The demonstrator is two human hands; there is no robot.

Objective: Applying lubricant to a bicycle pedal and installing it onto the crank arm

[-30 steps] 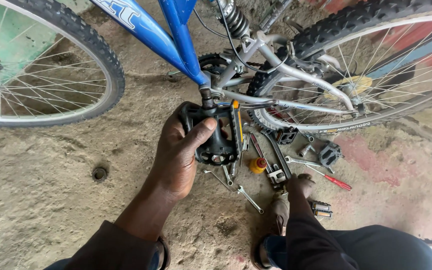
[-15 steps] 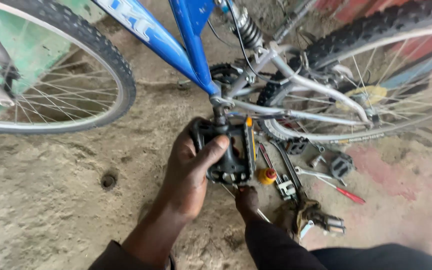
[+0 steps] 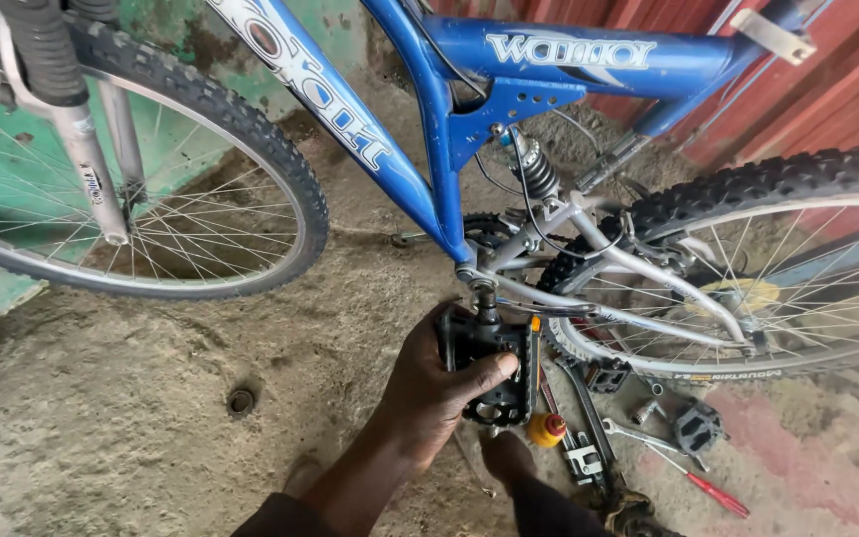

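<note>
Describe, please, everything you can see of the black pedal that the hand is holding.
The black pedal is a blocky platform type, plastic by its look, with an open cage body. It hangs below the blue frame's bottom bracket. The left hand wraps it from the left, thumb across its face. The right hand is hidden.

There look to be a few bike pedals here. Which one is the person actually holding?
The black pedal on the crank, in the left hand. Two others lie loose on the ground.

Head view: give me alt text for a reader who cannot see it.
A left hand grips the black pedal of a blue bicycle standing on a dirt floor. Loose tools lie under the rear wheel, among them a red-handled screwdriver; the right hand is hidden.
</note>
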